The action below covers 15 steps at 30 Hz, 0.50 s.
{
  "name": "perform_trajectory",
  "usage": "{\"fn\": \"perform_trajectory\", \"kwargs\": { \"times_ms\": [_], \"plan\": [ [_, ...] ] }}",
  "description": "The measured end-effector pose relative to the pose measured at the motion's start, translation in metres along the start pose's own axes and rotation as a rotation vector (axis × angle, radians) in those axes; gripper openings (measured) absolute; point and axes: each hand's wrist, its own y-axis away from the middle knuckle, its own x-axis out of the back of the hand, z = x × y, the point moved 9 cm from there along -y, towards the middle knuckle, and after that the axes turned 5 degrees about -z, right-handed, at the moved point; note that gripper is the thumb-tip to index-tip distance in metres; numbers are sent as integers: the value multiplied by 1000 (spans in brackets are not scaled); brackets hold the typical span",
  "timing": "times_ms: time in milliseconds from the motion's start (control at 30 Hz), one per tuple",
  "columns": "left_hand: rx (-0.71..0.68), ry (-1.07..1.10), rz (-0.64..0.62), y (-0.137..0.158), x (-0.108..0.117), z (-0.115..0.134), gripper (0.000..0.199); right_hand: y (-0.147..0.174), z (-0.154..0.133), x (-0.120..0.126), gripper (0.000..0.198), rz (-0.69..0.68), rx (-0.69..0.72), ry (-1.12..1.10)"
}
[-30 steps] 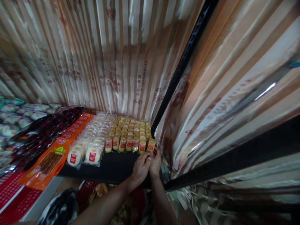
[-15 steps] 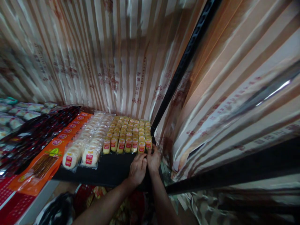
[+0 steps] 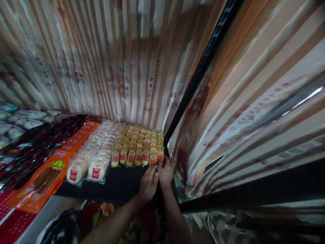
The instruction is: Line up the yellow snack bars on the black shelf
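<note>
Small yellow wrapped cakes (image 3: 139,155) with red labels stand in tight rows on a black shelf (image 3: 114,183). At the front right corner of the block, my right hand (image 3: 165,173) has its thumb and fingers around the sides of the last packet (image 3: 160,155). Close beside it, my left hand (image 3: 148,183) stretches its fingers out to the foot of the neighbouring front packet (image 3: 153,159). Those fingertips seem to touch the wrapper, with no packet held in them. The hands partly hide the lower edges of both packets.
Left of the cakes lie clear bags of round white biscuits (image 3: 97,169), an orange snack packet (image 3: 48,173) and dark shiny packets (image 3: 38,145). A black upright post (image 3: 200,67) rises at the right corner. Striped printed sheeting (image 3: 122,61) covers the back.
Both hands stay at the front right packets with almost no movement. The view has shifted very slightly.
</note>
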Motion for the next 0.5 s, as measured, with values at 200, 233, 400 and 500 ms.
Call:
{"fn": "perform_trajectory", "kwargs": {
  "times_ms": [200,233,400,500],
  "plan": [
    [-10,-41,-24,1,-3,1,41,-1,5,-8,50,20,51,32],
    [-9,-48,-24,1,-4,0,42,0,4,-9,51,34,78,41],
    [-32,-58,-8,1,-1,4,40,3,2,-10,53,87,149,67],
    [-80,-47,2,2,2,13,37,5,3,-5,56,90,157,47]
  ]
}}
